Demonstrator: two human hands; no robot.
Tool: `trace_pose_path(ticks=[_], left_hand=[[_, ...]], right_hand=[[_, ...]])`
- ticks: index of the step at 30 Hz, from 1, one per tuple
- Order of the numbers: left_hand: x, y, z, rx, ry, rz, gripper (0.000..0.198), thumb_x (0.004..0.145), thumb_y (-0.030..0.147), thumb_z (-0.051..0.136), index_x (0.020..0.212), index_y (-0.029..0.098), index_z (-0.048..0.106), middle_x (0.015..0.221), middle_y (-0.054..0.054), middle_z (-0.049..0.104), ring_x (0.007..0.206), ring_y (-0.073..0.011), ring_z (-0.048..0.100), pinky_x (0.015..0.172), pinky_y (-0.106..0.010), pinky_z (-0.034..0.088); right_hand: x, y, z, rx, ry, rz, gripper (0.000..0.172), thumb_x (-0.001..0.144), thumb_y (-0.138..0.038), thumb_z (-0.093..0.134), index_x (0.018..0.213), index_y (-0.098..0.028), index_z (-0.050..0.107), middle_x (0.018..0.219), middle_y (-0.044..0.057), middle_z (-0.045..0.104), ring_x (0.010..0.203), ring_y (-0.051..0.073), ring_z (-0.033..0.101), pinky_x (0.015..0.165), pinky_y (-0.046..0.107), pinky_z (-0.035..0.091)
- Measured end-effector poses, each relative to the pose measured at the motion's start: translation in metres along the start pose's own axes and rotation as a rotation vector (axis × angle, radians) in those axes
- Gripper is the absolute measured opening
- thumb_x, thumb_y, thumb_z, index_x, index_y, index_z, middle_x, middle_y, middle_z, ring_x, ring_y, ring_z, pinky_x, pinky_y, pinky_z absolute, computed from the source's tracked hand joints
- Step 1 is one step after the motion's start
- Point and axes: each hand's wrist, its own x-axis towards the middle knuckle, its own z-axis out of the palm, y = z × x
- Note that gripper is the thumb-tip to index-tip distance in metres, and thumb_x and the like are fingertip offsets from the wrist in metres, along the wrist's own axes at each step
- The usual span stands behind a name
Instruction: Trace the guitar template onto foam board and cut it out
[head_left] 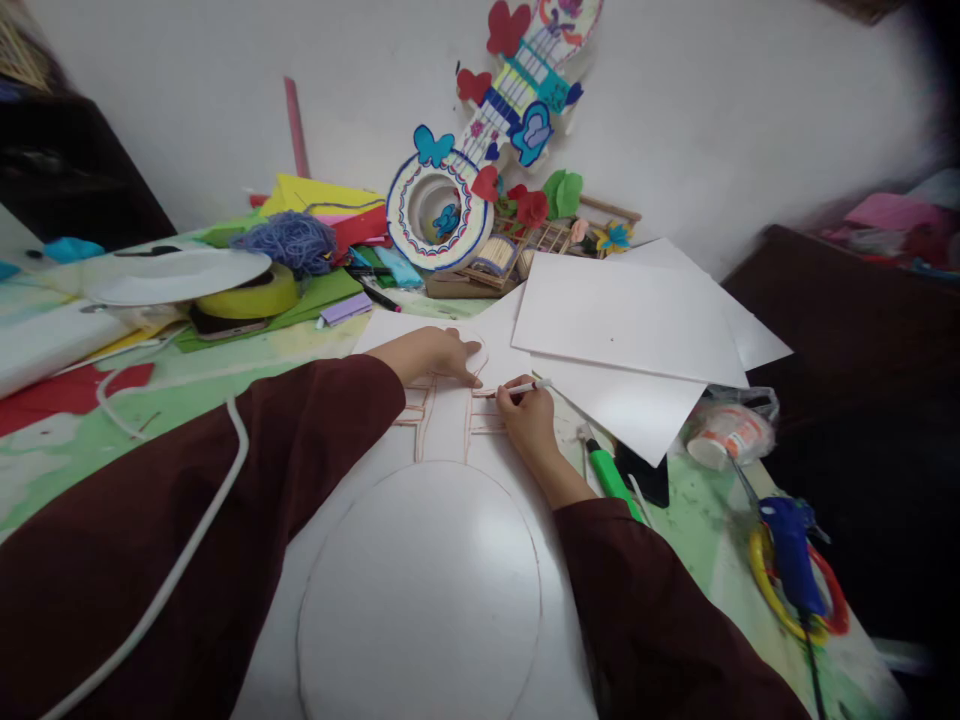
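Note:
A large white sheet (pixel 420 570) lies in front of me, with a big circle drawn on it and a neck-like outline with side bars above the circle. My right hand (pixel 529 410) grips a thin white pen (pixel 531 387), its tip at the bars right of the neck outline. My left hand (pixel 442 357) rests on the upper part of the sheet with thumb and fingers apart, holding nothing. Just right of my right hand lies a green cutter-like tool (pixel 611 480), beside a dark phone-like object (pixel 646 475).
White boards (pixel 630 315) overlap at the back right. A decorated paper guitar-like craft (pixel 440 210) leans on the wall. Blue yarn (pixel 287 243), yellow tape (pixel 251 293) and a white plate (pixel 180 275) sit left. A blue glue gun (pixel 791 550) lies at the right edge. A white cable (pixel 187 560) crosses my left sleeve.

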Motion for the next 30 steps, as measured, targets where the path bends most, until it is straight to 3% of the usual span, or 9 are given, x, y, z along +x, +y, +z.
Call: trace_pose_path(ticks=[12, 20, 30], left_hand=[[-0.008, 0.002, 0.001, 0.008, -0.002, 0.001, 0.11, 0.054, 0.085, 0.047, 0.146, 0.037, 0.011, 0.155, -0.012, 0.008, 0.128, -0.0474, 0.032, 0.093, -0.057, 0.037], [-0.006, -0.002, 0.004, -0.034, -0.002, -0.008, 0.11, 0.052, 0.086, 0.048, 0.145, 0.042, 0.009, 0.156, -0.006, 0.002, 0.129, -0.0486, 0.03, 0.095, -0.058, 0.036], [-0.006, -0.002, 0.005, -0.027, -0.007, -0.016, 0.11, 0.052, 0.086, 0.048, 0.145, 0.042, 0.008, 0.157, -0.006, 0.001, 0.131, -0.0472, 0.028, 0.096, -0.056, 0.036]], right_hand=[[0.006, 0.009, -0.01, -0.065, 0.122, 0.046, 0.015, 0.073, -0.028, 0.052, 0.062, -0.018, 0.054, 0.054, 0.0, 0.057, 0.051, 0.014, 0.052, 0.053, 0.025, 0.036], [0.006, 0.011, -0.012, -0.091, 0.165, 0.052, 0.013, 0.073, -0.027, 0.05, 0.062, -0.019, 0.05, 0.052, 0.0, 0.055, 0.051, 0.014, 0.05, 0.053, 0.025, 0.036], [0.005, 0.01, -0.014, -0.041, 0.239, 0.07, 0.013, 0.075, -0.027, 0.048, 0.064, -0.02, 0.05, 0.057, 0.001, 0.057, 0.055, 0.015, 0.053, 0.055, 0.026, 0.038]])
